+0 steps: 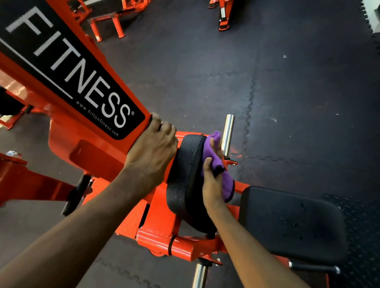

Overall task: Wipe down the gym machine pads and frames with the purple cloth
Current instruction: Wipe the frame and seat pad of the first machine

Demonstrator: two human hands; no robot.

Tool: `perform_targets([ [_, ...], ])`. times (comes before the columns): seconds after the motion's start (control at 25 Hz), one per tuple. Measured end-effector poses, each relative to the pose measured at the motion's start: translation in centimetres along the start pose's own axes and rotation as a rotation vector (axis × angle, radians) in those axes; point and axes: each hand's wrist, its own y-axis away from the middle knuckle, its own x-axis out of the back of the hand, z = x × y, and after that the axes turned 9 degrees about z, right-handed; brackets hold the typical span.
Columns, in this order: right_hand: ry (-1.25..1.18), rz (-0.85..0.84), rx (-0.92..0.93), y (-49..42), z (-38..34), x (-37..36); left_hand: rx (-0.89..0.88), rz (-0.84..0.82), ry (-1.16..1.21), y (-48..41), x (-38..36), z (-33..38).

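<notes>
Forearms come in from the bottom edge. Left hand (152,147) is curled over the orange frame (86,150) w/ a firm grip, prob bracing bc the person leans in. Right hand (212,185) pinches the purple cloth (208,152), bunched up & pressed on the upright black pad (185,183) face. Seat pad (290,224) just beside, prob the next stop imo.

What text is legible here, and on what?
"FITNESS" plus a ® mark: large white letters on the black decal of the orange column.
"www.hiltonfitness.com": small white print on the same decal, beside the big word.
No other text: none seen on the upright pad, the seat pad or the purple cloth.
</notes>
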Motion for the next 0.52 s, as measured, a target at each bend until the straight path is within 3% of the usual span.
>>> perform_targets([
  [0.12,0.046,0.017,-0.127,-0.6,-0.2,0.2,-0.012,0.015,-0.011,0.1,0.0,0.0],
  [0.24,0.002,0.044,0.004,-0.3,-0.6,-0.2,-0.015,0.02,-0.01,-0.1,-0.3,0.0],
  [0.36,0.035,0.074,-0.153,-1.0,0.4,0.2,-0.013,0.026,-0.001,0.1,0.0,0.0],
  [0.52,0.12,-0.118,-0.214,-1.2,2.5,1.9,-0.016,0.026,0.005,-0.1,-0.2,0.0],
])
